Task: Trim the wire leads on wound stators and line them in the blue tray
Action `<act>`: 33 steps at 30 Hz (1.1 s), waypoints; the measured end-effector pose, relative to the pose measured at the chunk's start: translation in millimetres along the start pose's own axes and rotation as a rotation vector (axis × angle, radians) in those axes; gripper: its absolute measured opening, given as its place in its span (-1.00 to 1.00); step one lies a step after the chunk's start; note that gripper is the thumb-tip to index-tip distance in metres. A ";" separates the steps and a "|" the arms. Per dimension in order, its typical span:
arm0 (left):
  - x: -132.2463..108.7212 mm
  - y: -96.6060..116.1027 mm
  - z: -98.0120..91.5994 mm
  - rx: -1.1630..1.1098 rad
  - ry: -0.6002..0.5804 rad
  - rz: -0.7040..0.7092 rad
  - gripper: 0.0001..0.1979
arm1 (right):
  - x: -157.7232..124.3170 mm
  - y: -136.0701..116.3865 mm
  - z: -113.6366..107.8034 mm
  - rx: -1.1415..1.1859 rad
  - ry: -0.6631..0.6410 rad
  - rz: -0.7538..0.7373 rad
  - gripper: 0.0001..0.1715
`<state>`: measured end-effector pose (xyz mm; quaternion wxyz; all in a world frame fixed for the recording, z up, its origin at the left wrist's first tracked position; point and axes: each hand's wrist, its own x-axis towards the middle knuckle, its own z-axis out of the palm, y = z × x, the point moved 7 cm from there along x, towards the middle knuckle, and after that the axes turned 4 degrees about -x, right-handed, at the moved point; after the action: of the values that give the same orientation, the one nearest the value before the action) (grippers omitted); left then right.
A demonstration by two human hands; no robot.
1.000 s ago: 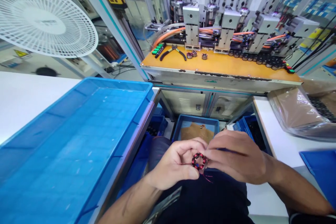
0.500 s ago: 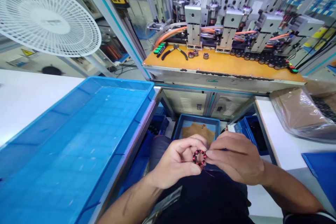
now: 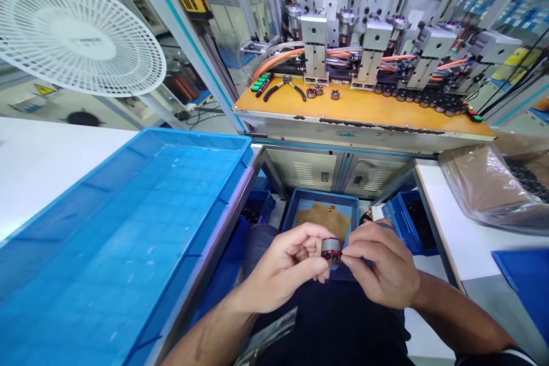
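A small motor stator [image 3: 331, 245], a ring with a grey metal side and red windings along its lower edge, sits side-on between my hands above my lap. My left hand [image 3: 287, 263] grips it from the left, thumb below and forefinger above. At the stator's lower right edge, the fingertips of my right hand [image 3: 381, 266] are pinched together. Whatever lies in that pinch is too small to make out.
A large blue tray [image 3: 128, 229] covers the left table. Ahead, pliers [image 3: 285, 88] and several stators lie on the machine's orange bench [image 3: 360, 110]. A blue bin [image 3: 322, 193] stands below. A plastic-wrapped box [image 3: 484, 183] is at right; a white fan [image 3: 81, 28] stands left.
The stator has turned from showing its open ring face to showing its grey side. My right hand has shifted slightly, still pinched at the stator's right edge.
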<state>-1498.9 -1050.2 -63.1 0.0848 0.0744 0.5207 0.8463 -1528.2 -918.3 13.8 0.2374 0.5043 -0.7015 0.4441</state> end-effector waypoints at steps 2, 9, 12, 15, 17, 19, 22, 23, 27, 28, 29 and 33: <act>-1.3 1.4 -1.0 -0.007 0.042 0.049 -0.79 | -0.8 -0.6 -1.1 -0.030 0.020 0.014 -0.90; -2.8 14.1 3.9 -0.099 -0.013 0.334 -0.80 | -2.9 0.1 -4.1 -0.050 0.057 0.081 -0.90; -2.5 14.9 6.3 -0.267 -0.075 0.373 -0.71 | 0.3 -4.8 -5.2 -0.005 0.054 0.028 -0.89; 1.3 7.5 5.6 -0.329 -0.061 0.245 -0.59 | 2.0 -10.7 -5.6 0.007 0.056 -0.048 -0.89; 2.9 0.4 8.8 -0.234 -0.094 0.088 -0.53 | 1.8 -12.0 -5.8 -0.003 0.061 -0.068 -0.90; 1.3 -5.1 13.9 -0.135 -0.160 -0.048 -0.56 | 1.0 -11.6 -5.7 -0.029 0.053 -0.063 -0.90; -1.0 -4.0 14.0 -0.087 -0.124 -0.053 -0.73 | -0.2 -10.8 -6.9 -0.075 0.039 -0.047 -0.90; -1.3 -2.4 12.8 -0.093 -0.087 -0.017 -0.78 | -0.5 -9.9 -7.6 -0.086 0.037 -0.031 -0.89; -1.3 2.8 10.0 -0.164 0.019 0.160 -0.84 | -1.5 -1.9 -8.2 -0.101 0.016 0.095 -0.87; -1.0 4.6 9.6 -0.180 0.027 0.205 -0.82 | -1.7 -0.2 -8.1 -0.092 0.014 0.116 -0.87; -0.8 7.0 9.7 -0.202 0.021 0.254 -0.79 | -1.7 0.9 -7.9 -0.078 0.014 0.128 -0.87; 2.8 6.7 7.1 -0.354 0.010 0.276 -0.66 | -0.5 -0.9 -7.9 -0.030 0.030 0.062 -0.86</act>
<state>-1500.5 -1046.4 -53.9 -0.0225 0.1246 0.3493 0.9284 -1528.2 -911.3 17.7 0.2416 0.4719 -0.7197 0.4484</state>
